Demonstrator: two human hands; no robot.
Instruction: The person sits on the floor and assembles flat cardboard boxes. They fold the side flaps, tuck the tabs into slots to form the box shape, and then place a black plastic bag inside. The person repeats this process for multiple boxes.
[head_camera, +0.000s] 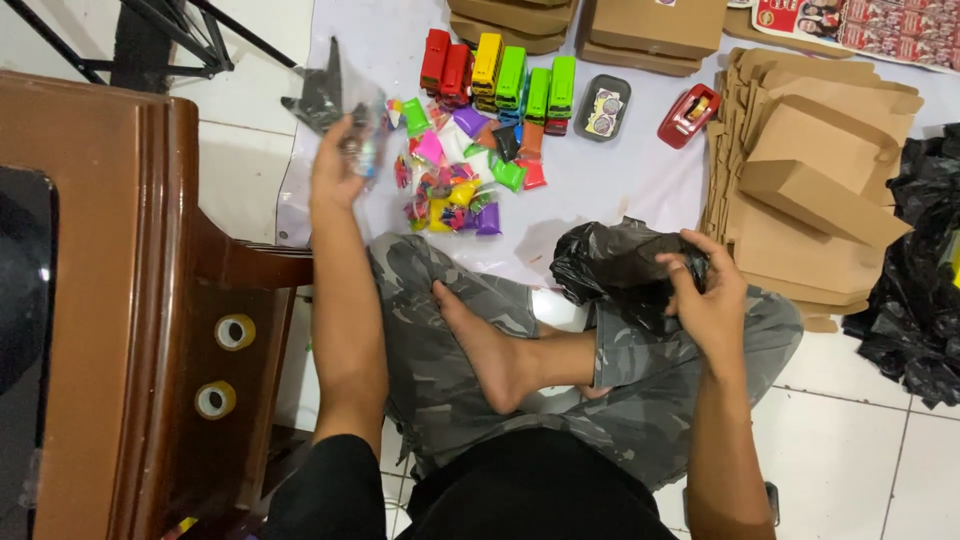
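Left hand (335, 165) is raised over the far left edge of the white sheet (620, 180), fingers closed on a clear packet (365, 140) with small coloured pieces inside; the packet is blurred, contents cannot be told apart. A dark bag (318, 95) is seen just beyond that hand, touching or held cannot be told.

Right hand (705, 290) is closed on a black plastic bag (610, 265), which is bunched on the right knee at the near edge of the sheet.

A pile of small coloured packets (455, 185) is laid on the sheet between the hands, just right of the left hand. A row of toy buses (500, 70), red, yellow and green, is set beyond the pile. A grey tray (603, 107) and a red tape dispenser (685, 115) are placed right of the buses. Flat brown cartons (810, 190) are stacked at the right; more black bags (915, 300) are heaped at the far right edge. Brown boxes (655, 30) are lined along the far side. A wooden chair (120, 300) stands at the left, with two tape rolls (225, 365) on its lower ledge.
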